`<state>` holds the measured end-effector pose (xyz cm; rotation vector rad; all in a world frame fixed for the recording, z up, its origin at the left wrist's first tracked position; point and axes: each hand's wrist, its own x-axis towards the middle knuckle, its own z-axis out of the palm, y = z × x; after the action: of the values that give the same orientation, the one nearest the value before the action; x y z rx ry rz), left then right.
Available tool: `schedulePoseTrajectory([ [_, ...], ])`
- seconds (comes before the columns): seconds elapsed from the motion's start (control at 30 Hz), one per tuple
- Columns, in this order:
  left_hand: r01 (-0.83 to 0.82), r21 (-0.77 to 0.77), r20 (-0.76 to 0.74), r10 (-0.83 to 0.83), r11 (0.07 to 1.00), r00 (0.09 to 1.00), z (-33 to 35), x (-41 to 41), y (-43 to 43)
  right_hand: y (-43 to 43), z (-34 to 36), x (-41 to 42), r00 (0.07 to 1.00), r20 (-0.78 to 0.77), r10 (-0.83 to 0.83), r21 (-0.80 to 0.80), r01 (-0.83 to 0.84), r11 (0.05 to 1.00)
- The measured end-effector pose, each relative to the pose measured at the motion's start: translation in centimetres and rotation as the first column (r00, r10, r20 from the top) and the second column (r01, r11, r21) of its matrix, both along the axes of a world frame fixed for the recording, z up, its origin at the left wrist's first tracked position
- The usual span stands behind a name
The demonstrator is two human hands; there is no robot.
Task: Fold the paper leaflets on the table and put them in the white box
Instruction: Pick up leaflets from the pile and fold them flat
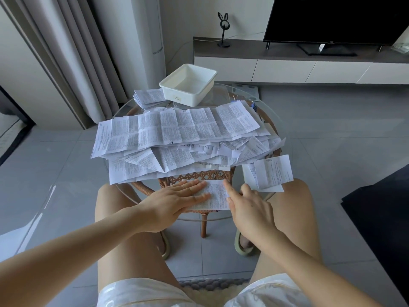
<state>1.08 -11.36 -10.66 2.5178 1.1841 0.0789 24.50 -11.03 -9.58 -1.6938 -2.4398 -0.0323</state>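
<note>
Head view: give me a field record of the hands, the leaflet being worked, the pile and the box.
leaflet: small, at the near edge of the table, under both hands
left hand: flat, fingers straight, pressing the leaflet
right hand: index finger on the leaflet's right edge
pile: unfolded leaflets, heaped across mid-table
white box: far side, looks empty
folded stack: just left of the white box

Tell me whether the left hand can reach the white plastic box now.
Probably, with a stretch: the white plastic box stands uncovered beyond the heaped paper leaflets, and the left hand lies flat, holding nothing.
</note>
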Motion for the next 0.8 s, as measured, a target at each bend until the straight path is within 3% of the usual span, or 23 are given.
schedulePoseTrajectory([
  [0.1,-0.013,0.025,-0.039,0.014,1.000,0.999,0.1,-0.2,-0.4,0.4,0.7,0.3,0.999,-0.007,0.043,-0.173,-0.043,0.984],
  [0.37,-0.134,0.103,0.055,0.128,0.986,0.990,-0.2,0.2,-1.7,0.2,0.6,0.0,0.996,-0.048,-0.080,-0.219,0.067,0.973],
  [0.5,-0.169,0.332,0.090,0.148,0.928,0.985,-1.2,0.0,-2.5,-0.6,0.7,-0.5,0.991,0.055,-0.122,-0.167,0.130,0.977],
  [0.63,-0.175,0.332,0.122,0.142,0.927,0.982,-0.9,0.0,-2.7,-1.5,0.6,-0.4,0.986,0.088,0.143,0.205,-0.158,0.966],
  [0.73,-0.171,0.296,0.125,0.139,0.940,0.982,-0.5,-0.2,-3.6,-1.5,0.2,0.5,0.927,0.194,0.321,0.165,-0.353,0.921],
  [0.8,-0.136,0.327,0.047,0.127,0.935,0.991,-0.5,-0.4,-4.3,-1.2,0.1,0.8,0.859,0.326,0.396,0.139,-0.458,0.878],
])
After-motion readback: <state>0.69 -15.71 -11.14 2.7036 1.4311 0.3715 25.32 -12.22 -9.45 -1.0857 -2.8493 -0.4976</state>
